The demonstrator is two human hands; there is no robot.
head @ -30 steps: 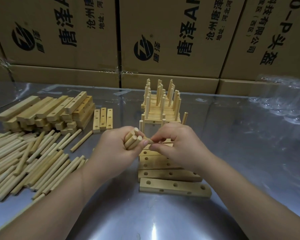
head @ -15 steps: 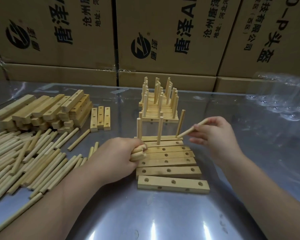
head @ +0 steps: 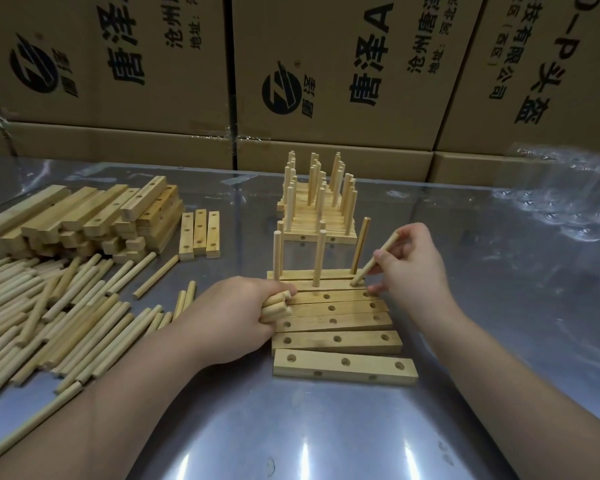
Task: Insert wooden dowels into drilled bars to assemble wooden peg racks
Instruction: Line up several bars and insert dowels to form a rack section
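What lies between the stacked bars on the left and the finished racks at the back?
Three drilled bars, lying side by side on the table; the head view shows them.

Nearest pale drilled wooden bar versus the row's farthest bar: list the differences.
The nearest pale drilled wooden bar has three empty top holes; the farthest bar holds upright round wooden dowels. The nearest lies askew, gapped from its neighbour at the right; the farthest sits flush against its own. Both lie flat, same wood.

Dim warm overhead light; bright glare spots on steel table (head: 326, 445) near bottom edge. Wide-angle bending at edges, mild softness overall.
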